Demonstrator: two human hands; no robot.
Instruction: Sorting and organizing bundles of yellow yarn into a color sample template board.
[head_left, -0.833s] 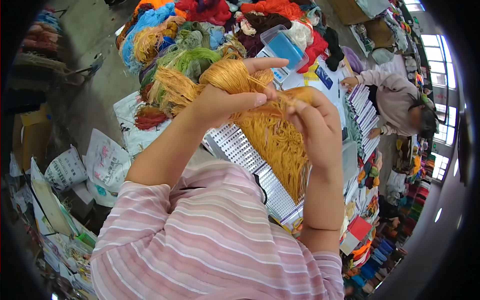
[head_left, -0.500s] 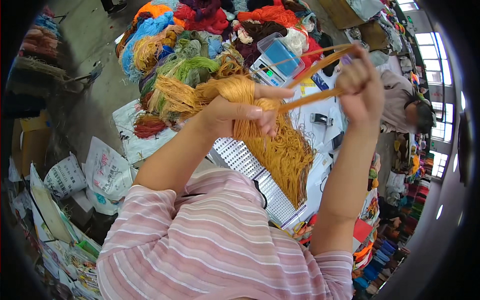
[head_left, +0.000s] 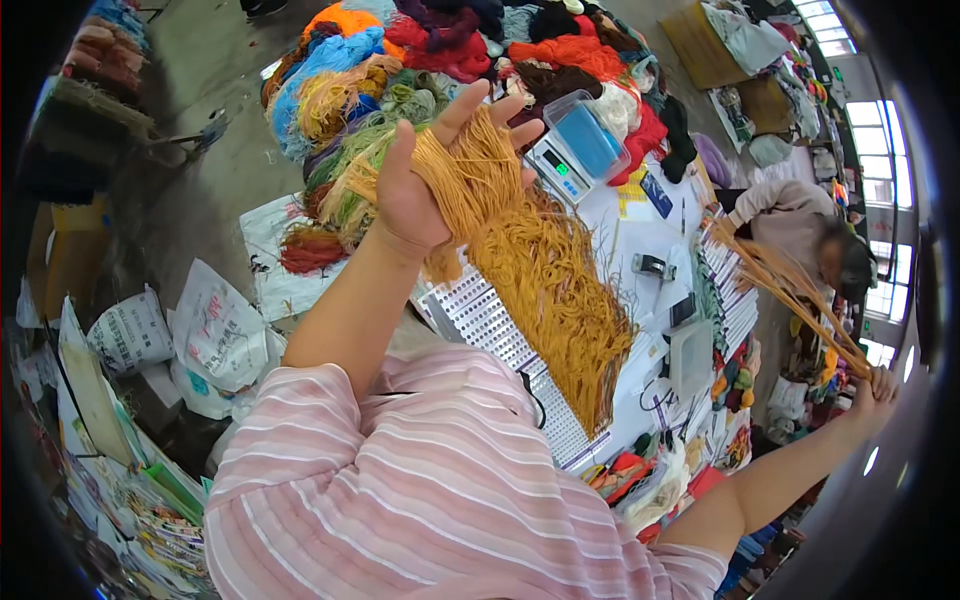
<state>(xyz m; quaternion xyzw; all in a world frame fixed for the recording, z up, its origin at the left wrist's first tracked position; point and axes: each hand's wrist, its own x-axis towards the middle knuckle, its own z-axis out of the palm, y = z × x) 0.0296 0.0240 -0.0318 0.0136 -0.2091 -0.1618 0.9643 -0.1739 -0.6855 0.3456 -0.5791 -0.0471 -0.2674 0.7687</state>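
My left hand [head_left: 410, 195] is raised over the table's left half, its fingers spread apart. A thick golden-yellow yarn hank [head_left: 475, 180] lies across its palm and fingers. Far out to the right, with the arm extended, my right hand [head_left: 876, 388] is closed on one end of a thin bundle of golden-brown yarn strands [head_left: 800, 295], which trails up and left. Between the hands, a large loose pile of golden yarn [head_left: 550, 300] covers part of a white perforated board [head_left: 480, 310].
Colourful yarn skeins [head_left: 450, 50] heap at the far side, beside a digital scale [head_left: 562, 165] with a blue tray. A black tape dispenser [head_left: 654, 267] and a clear plastic box [head_left: 690, 358] lie right. Another person [head_left: 800, 215] bends nearby. White sacks [head_left: 215, 330] stand left.
My right hand has swung far out to the right, drawing the strands away from the left hand. The left hand's fingers have unfolded and spread, and it has moved slightly up and left.
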